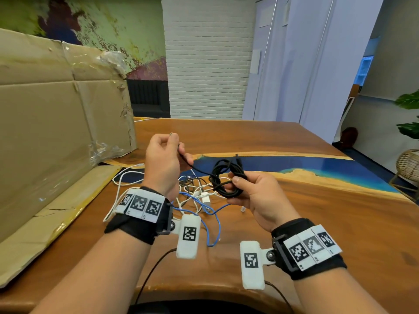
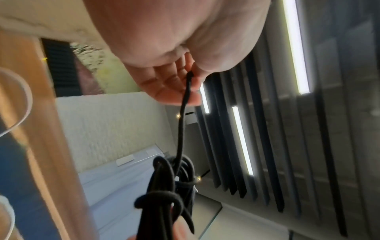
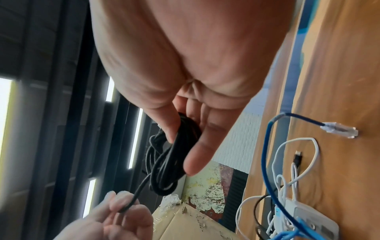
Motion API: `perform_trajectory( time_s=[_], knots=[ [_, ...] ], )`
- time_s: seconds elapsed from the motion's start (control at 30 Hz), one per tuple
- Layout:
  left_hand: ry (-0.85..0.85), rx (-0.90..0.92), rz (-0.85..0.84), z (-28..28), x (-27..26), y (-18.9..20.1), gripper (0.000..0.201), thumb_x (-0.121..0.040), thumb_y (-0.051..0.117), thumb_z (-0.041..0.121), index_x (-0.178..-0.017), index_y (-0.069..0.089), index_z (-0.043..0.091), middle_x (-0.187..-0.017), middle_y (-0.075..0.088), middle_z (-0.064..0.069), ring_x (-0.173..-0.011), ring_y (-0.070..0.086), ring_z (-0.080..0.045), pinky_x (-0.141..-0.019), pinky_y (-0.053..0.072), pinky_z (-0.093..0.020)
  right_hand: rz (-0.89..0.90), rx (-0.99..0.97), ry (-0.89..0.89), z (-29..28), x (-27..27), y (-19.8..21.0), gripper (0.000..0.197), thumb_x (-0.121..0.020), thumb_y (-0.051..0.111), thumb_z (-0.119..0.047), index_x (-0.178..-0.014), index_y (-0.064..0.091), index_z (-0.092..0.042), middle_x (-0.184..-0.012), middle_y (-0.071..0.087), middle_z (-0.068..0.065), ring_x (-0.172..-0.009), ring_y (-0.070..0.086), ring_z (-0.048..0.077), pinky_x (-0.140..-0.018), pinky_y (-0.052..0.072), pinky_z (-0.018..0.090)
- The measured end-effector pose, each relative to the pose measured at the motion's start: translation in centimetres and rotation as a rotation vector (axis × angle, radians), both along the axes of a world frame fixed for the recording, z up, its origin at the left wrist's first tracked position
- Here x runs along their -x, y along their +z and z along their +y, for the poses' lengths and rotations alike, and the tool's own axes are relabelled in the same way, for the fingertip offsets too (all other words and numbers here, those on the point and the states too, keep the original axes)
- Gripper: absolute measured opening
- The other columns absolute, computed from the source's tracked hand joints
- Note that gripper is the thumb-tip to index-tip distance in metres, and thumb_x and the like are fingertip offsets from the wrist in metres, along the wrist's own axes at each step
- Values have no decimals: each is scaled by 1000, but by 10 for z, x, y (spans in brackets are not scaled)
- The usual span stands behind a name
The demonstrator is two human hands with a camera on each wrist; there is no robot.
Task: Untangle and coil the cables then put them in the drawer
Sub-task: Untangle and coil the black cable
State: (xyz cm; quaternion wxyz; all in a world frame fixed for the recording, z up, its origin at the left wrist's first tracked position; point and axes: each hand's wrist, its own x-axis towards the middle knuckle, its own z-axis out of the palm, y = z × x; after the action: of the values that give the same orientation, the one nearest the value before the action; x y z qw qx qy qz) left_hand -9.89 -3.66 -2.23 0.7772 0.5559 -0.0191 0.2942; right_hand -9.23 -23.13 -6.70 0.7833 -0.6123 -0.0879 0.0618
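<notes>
1. The right hand (image 1: 254,196) holds a coiled black cable (image 1: 226,177) above the desk (image 1: 317,211) — thumb pressed on one side of the bundle, fingers curled behind it, as the right wrist view shows plainly.
2. The left hand (image 1: 162,159) is raised a little higher and farther back, fingers curled, pinching the free end of the same black cable between thumb and fingers; the strand runs down from that pinch to the coil.
3. In the left wrist view the strand hangs from the fingertips (image 2: 185,91) to the knotted loops below, which look loosely wound rather than neat.
4. Beneath and between the hands, a tangle lies on the desk: a blue cable (image 1: 213,223) with a clear plug, several white cables (image 1: 120,184), a white adapter (image 1: 206,198) and a thin dark lead mixed in among them.
5. A large cardboard box (image 1: 56,132) stands on the left side of the desk, just beside the tangle — its flap lying flat toward the person.
6. No drawer shows in any view.
</notes>
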Motion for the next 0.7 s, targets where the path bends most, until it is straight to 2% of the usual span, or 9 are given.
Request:
perform_trajectory(
  time_s=[0.07, 0.13, 0.2, 0.27, 0.33, 0.4, 0.53, 0.63, 0.7],
  knots=[
    [33, -125, -89, -2, -1, 2, 10, -106, 50, 16, -97, 51, 11, -65, 50, 2, -48, 44, -16, -46, 40, -27, -6, 26, 31, 2, 1, 1, 16, -101, 57, -4, -108, 72, -4, -82, 74, 11, -75, 74, 19, -57, 59, 27],
    [67, -306, -113, -2, -6, 2, 12, -104, 56, 18, -94, 59, 13, -63, 50, 6, -53, 41, -13, -48, 35, -28, 7, -13, 80, 3, 2, 3, 17, -102, 56, -5, -111, 71, -4, -81, 73, 9, -74, 73, 20, -56, 59, 28],
    [78, -496, -43, 0, -12, -3, 12, -101, 61, 22, -94, 69, 17, -63, 53, 10, -59, 44, -11, -54, 38, -29, 29, -100, 119, 4, 4, 6, 17, -102, 55, -6, -112, 70, -5, -82, 72, 9, -75, 73, 19, -56, 60, 30],
    [28, -563, 69, 1, -16, -12, 17, -102, 60, 23, -94, 75, 23, -62, 53, 12, -60, 45, -11, -56, 39, -29, 43, -170, 142, 3, 5, 8, 17, -103, 54, -8, -112, 68, -7, -85, 73, 8, -77, 72, 19, -56, 61, 31],
    [-37, -512, 164, -1, -17, -21, 24, -104, 55, 21, -96, 77, 25, -61, 49, 9, -57, 41, -11, -53, 35, -28, 52, -228, 150, 4, 6, 9, 18, -104, 51, -10, -112, 67, -8, -90, 74, 7, -78, 70, 17, -55, 60, 29],
    [-76, -425, 220, -5, -17, -26, 27, -106, 50, 20, -101, 77, 24, -64, 46, 6, -53, 38, -9, -51, 32, -25, 64, -277, 132, 8, 7, 9, 20, -107, 48, -16, -112, 66, -8, -84, 71, 5, -72, 66, 15, -52, 58, 27],
    [-208, -145, 254, -16, -11, -27, 32, -106, 40, 6, -119, 69, 11, -71, 47, 1, -52, 35, -8, -47, 27, -22, 69, -314, 77, 17, 3, 5, 25, -110, 40, -23, -111, 59, -7, -61, 43, -1, -59, 43, 15, -48, 40, 29],
    [-292, 69, 233, -21, -5, -24, 39, -102, 34, -5, -127, 62, 7, -79, 53, -5, -58, 42, -11, -49, 35, -22, 73, -296, 61, 17, -2, 3, 25, -110, 40, -25, -111, 58, -7, -57, 33, -3, -64, 37, 18, -48, 32, 30],
    [-268, 102, 219, -22, -5, -24, 42, -100, 38, -10, -129, 58, 11, -86, 60, -8, -59, 47, -12, -50, 41, -23, 72, -295, 55, 15, -4, 4, 25, -110, 40, -25, -113, 59, -8, -57, 32, -3, -69, 39, 21, -48, 31, 30]
  ],
)
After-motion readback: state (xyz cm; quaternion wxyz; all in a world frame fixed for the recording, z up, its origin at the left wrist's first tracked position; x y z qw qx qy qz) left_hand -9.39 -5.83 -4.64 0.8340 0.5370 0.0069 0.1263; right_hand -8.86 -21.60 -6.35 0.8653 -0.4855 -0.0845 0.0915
